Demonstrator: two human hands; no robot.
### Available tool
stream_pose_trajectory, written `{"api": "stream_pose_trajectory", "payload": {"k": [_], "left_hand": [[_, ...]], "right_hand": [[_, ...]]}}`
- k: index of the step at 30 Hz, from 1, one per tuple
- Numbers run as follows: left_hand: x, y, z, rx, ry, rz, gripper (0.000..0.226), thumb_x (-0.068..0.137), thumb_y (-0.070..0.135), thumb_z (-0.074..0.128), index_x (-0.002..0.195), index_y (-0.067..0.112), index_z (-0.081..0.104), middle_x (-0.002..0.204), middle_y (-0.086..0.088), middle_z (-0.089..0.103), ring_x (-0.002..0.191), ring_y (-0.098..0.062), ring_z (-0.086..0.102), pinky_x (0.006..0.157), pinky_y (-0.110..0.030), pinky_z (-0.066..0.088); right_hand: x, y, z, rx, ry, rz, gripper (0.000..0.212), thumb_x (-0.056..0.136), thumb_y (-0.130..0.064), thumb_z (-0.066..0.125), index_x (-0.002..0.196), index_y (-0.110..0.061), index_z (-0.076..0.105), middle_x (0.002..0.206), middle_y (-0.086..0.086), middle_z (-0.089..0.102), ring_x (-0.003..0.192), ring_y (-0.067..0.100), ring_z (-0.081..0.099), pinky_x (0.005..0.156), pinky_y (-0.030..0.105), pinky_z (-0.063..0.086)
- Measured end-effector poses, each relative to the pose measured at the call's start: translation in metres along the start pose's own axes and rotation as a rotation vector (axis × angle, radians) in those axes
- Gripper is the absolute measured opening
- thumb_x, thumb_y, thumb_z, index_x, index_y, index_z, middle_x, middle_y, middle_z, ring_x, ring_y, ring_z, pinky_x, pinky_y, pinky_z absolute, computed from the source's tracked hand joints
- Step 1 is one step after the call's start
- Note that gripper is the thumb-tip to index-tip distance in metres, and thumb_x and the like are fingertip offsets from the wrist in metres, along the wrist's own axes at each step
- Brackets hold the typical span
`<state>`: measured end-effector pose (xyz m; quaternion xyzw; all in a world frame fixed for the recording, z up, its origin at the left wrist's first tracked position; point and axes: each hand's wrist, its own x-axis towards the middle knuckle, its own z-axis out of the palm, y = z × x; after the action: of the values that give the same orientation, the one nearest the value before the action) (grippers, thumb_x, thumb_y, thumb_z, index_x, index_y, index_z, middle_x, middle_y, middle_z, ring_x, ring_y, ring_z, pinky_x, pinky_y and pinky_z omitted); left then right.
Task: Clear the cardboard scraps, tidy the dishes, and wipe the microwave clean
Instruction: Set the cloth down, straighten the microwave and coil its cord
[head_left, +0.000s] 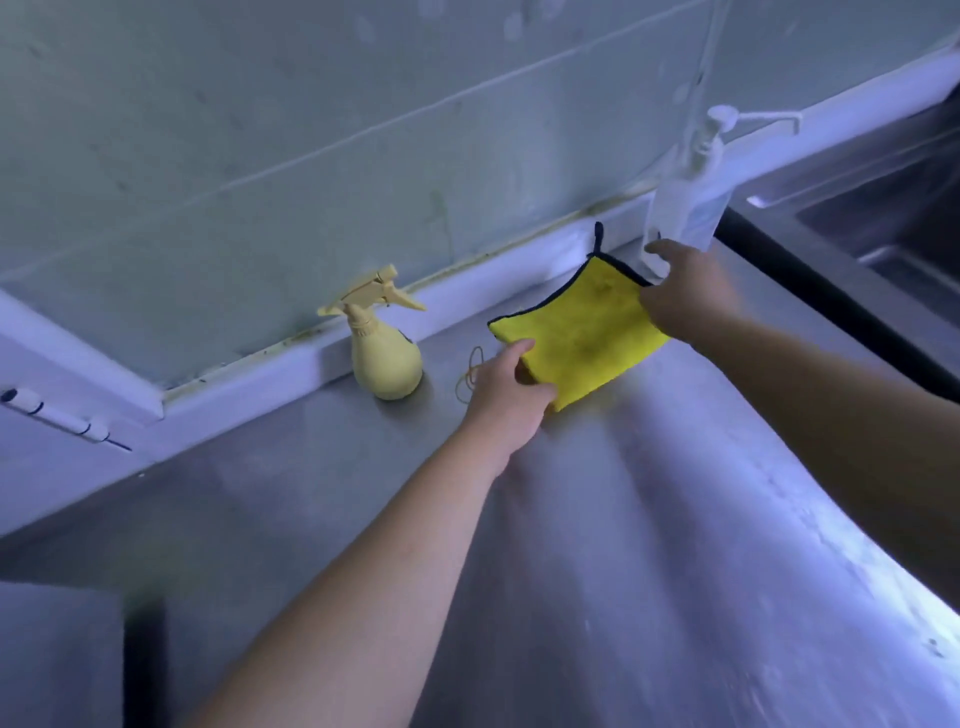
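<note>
A yellow cleaning cloth (584, 332) with a dark edge and a hanging loop lies spread on the steel counter (597, 545) near the wall. My left hand (506, 392) pinches its near left corner, thumb on top. My right hand (685, 291) grips its far right edge. A pale yellow spray bottle (384, 348) stands upright against the wall ledge, left of the cloth. No microwave, dishes or cardboard are in view.
A clear pump soap bottle (688, 202) stands by the wall just behind my right hand. A thin rubber band (470, 371) lies between spray bottle and cloth. A steel sink (883, 228) sits at the far right. The tiled wall (311, 130) backs the counter.
</note>
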<state>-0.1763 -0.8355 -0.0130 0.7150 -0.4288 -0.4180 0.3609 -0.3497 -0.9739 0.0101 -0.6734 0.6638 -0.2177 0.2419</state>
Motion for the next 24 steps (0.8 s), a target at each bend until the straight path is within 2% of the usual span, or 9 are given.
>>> {"api": "stream_pose_trajectory", "payload": {"k": [3, 5, 6, 10, 13, 16, 19, 22, 24], "left_hand": [[-0.02, -0.022, 0.005, 0.526, 0.013, 0.015, 0.064, 0.09, 0.036, 0.061, 0.15, 0.033, 0.036, 0.156, -0.007, 0.032, 0.14, -0.028, 0.035, 0.111, -0.04, 0.037], [-0.061, -0.049, 0.011, 0.79, -0.032, -0.031, 0.075, 0.089, 0.06, 0.052, 0.154, 0.042, 0.017, 0.166, -0.003, 0.007, 0.151, -0.028, 0.01, 0.118, -0.051, 0.02], [-0.084, -0.064, 0.013, 0.872, -0.071, -0.075, 0.081, 0.087, 0.071, 0.044, 0.154, 0.046, 0.005, 0.167, 0.001, -0.005, 0.153, -0.028, -0.002, 0.117, -0.055, 0.012], [-0.141, -0.113, 0.009, 1.012, -0.111, -0.18, 0.09, 0.073, 0.09, 0.012, 0.141, 0.054, -0.035, 0.158, 0.011, -0.037, 0.148, -0.023, -0.031, 0.113, -0.064, -0.006], [-0.143, -0.119, 0.009, 0.99, -0.122, -0.196, 0.087, 0.077, 0.09, 0.013, 0.13, 0.055, -0.046, 0.147, 0.012, -0.051, 0.136, -0.021, -0.046, 0.11, -0.066, -0.016], [-0.139, -0.115, 0.008, 0.981, -0.16, -0.199, 0.09, 0.082, 0.086, 0.022, 0.138, 0.052, -0.039, 0.148, 0.011, -0.049, 0.14, -0.024, -0.043, 0.11, -0.066, -0.018], [-0.142, -0.104, -0.005, 0.966, -0.191, -0.179, 0.092, 0.085, 0.078, 0.038, 0.151, 0.048, -0.019, 0.16, 0.01, -0.032, 0.149, -0.024, -0.028, 0.115, -0.064, -0.009], [-0.161, -0.105, -0.018, 0.93, -0.05, -0.258, 0.091, 0.084, 0.076, 0.04, 0.154, 0.046, -0.01, 0.166, 0.007, -0.016, 0.153, -0.026, -0.012, 0.117, -0.06, 0.006], [-0.182, -0.115, -0.024, 0.882, 0.013, -0.354, 0.093, 0.082, 0.077, 0.04, 0.153, 0.046, -0.012, 0.166, 0.009, -0.015, 0.153, -0.025, -0.01, 0.118, -0.058, 0.011]], "right_hand": [[-0.019, -0.001, 0.043, -0.339, -0.189, -0.175, 0.072, 0.09, -0.05, 0.059, 0.154, -0.04, 0.028, 0.164, -0.003, 0.024, 0.15, 0.026, 0.019, 0.114, 0.051, 0.022], [-0.042, 0.007, 0.079, -0.45, -0.399, -0.212, 0.084, 0.086, -0.078, 0.043, 0.156, -0.048, 0.007, 0.168, -0.008, -0.004, 0.155, 0.023, -0.005, 0.12, 0.056, 0.003], [-0.052, 0.014, 0.093, -0.478, -0.424, -0.215, 0.086, 0.084, -0.084, 0.034, 0.155, -0.051, 0.001, 0.168, -0.009, -0.011, 0.154, 0.022, -0.013, 0.121, 0.057, -0.004], [-0.059, 0.028, 0.118, -0.437, -0.273, -0.203, 0.088, 0.076, -0.089, 0.016, 0.154, -0.052, 0.001, 0.168, -0.009, -0.009, 0.153, 0.021, -0.017, 0.118, 0.058, -0.014], [-0.058, 0.024, 0.121, -0.435, -0.242, -0.195, 0.088, 0.076, -0.09, 0.012, 0.154, -0.052, 0.0, 0.168, -0.008, -0.01, 0.153, 0.022, -0.018, 0.116, 0.059, -0.017], [-0.058, 0.018, 0.112, -0.49, -0.326, -0.169, 0.088, 0.078, -0.089, 0.016, 0.155, -0.051, -0.005, 0.167, -0.007, -0.017, 0.152, 0.024, -0.021, 0.117, 0.061, -0.015], [-0.053, -0.001, 0.095, -0.583, -0.454, -0.113, 0.091, 0.082, -0.084, 0.028, 0.156, -0.046, -0.008, 0.166, -0.004, -0.02, 0.152, 0.029, -0.022, 0.116, 0.065, -0.011], [-0.057, -0.026, 0.091, -0.647, -0.368, -0.287, 0.09, 0.087, -0.077, 0.029, 0.158, -0.037, -0.008, 0.167, -0.005, -0.018, 0.152, 0.028, -0.022, 0.116, 0.067, -0.01], [-0.07, -0.034, 0.096, -0.591, -0.409, -0.372, 0.088, 0.09, -0.077, 0.026, 0.158, -0.034, -0.01, 0.167, -0.009, -0.017, 0.153, 0.024, -0.019, 0.118, 0.064, -0.007]]}}
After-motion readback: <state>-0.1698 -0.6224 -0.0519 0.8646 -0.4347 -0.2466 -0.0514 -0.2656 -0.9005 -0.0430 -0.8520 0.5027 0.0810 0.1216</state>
